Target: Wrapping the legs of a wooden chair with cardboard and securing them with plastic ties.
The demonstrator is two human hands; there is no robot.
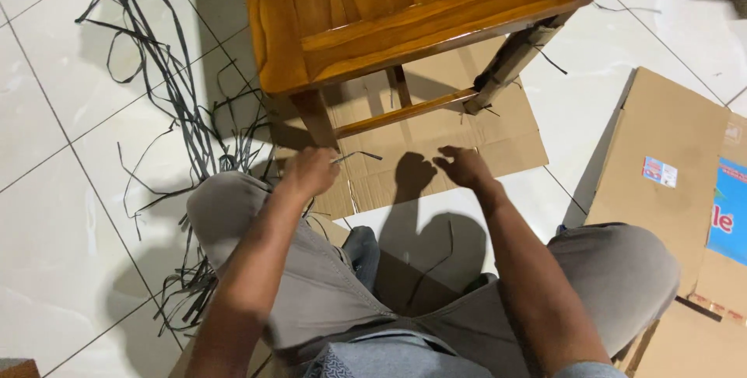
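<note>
— Thin dark strip (pixel 359 155) of flat plastic: where was it?

— Pinched in the closed left hand (pixel 310 172), by the front leg of the glossy brown wooden chair (pixel 342 43), over the flattened brown cardboard sheet (pixel 498 140).

— Its lie?

— Roughly level, free end pointing right.

— And the right hand (pixel 464 166)?

— Open, fingers curled, holding nothing. It looked like a wrapping step; next called for taking that free end.

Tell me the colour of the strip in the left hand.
Dark grey to black strip; head view.
</note>
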